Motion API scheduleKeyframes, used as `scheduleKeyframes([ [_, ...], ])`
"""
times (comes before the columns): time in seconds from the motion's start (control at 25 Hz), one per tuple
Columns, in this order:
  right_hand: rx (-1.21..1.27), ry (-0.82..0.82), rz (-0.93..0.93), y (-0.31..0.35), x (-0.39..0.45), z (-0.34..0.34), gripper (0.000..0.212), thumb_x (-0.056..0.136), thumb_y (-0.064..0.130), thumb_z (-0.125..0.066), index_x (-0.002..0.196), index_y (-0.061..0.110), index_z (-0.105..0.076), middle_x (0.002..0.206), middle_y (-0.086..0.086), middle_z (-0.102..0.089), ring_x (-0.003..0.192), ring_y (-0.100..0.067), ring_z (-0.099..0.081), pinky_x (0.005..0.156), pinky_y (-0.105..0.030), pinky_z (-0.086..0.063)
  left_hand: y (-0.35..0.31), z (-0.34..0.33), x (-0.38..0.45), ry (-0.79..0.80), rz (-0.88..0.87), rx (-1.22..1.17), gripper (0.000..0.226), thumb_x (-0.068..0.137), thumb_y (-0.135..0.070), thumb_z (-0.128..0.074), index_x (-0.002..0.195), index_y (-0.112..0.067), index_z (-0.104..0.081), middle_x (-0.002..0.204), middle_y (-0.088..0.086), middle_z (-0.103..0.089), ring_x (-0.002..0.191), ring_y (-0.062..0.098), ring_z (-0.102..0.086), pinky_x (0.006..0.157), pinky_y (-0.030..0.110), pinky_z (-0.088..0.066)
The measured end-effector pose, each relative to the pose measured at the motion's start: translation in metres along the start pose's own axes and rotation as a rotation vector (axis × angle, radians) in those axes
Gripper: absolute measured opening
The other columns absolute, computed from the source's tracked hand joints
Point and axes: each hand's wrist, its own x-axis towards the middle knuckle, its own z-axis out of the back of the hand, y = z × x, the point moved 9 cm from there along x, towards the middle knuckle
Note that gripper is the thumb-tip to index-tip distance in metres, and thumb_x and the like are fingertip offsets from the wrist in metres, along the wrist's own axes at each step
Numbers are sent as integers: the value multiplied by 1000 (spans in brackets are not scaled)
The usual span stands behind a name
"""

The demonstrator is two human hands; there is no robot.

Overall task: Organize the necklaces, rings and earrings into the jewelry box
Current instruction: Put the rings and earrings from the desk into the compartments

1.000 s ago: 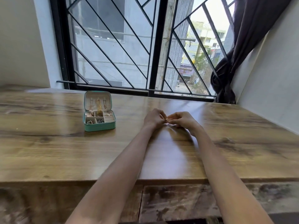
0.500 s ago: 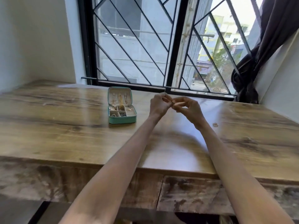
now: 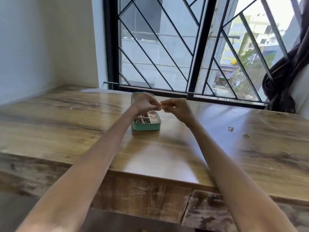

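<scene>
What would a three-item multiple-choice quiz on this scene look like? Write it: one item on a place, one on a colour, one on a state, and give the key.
1. Where do the two loose pieces of jewelry lie on the table?
A. right of the jewelry box
B. left of the jewelry box
C. inside the lid

2. What colour is the outside of the jewelry box?
A. red
B. teal green
C. black

3. How is the jewelry box?
A. shut
B. upside down
C. open, lid raised

Key: 1 A, the ring and the other small piece lie on bare wood far right of the jewelry box. 2 B, its front wall is teal green. 3 C, its compartments show and the lid stands up behind the left hand, which meets the right hand on a tiny item.
</scene>
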Motion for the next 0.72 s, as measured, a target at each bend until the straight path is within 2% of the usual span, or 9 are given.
scheduleKeyframes([
  [0.12,0,55,11,-8,7,-19,23,76,0,-72,99,4,-73,86,-11,-73,72,-15,-66,77,-37,-57,11,5,-3,21,9,52,18,71,-1,-76,90,2,-73,81,11,-72,56,-2,-58,73,34,-54],
  [0.2,-26,79,13,-14,6,-24,22,76,2,-72,97,8,-74,85,-5,-73,75,-12,-66,78,-36,-57,19,0,-4,74,25,88,17,74,-4,-75,91,0,-74,85,13,-73,62,3,-60,79,36,-54],
  [0.36,-81,95,46,-14,1,-32,19,75,6,-75,92,14,-76,81,6,-72,71,1,-63,72,-23,-52,26,4,-5,98,73,268,13,75,-19,-76,88,-16,-76,83,-3,-71,85,15,-66,85,38,-53],
  [0.44,-98,100,41,-11,1,-36,21,74,6,-76,92,16,-76,80,4,-72,65,10,-58,69,-15,-48,26,8,-8,96,96,337,13,76,-25,-75,88,-21,-76,89,-6,-72,90,15,-67,86,34,-51],
  [0.56,-157,123,36,-8,0,-37,21,74,5,-75,92,14,-76,77,0,-72,58,15,-54,61,-6,-41,23,9,-14,93,111,439,13,79,-29,-71,91,-24,-76,99,-8,-72,88,13,-65,85,29,-46],
  [0.72,-242,154,84,-1,-2,-38,21,74,2,-73,93,12,-76,74,6,-67,58,19,-54,59,-2,-38,19,2,-15,129,106,536,16,80,-29,-69,94,-23,-75,101,-5,-72,89,14,-65,81,27,-40],
])
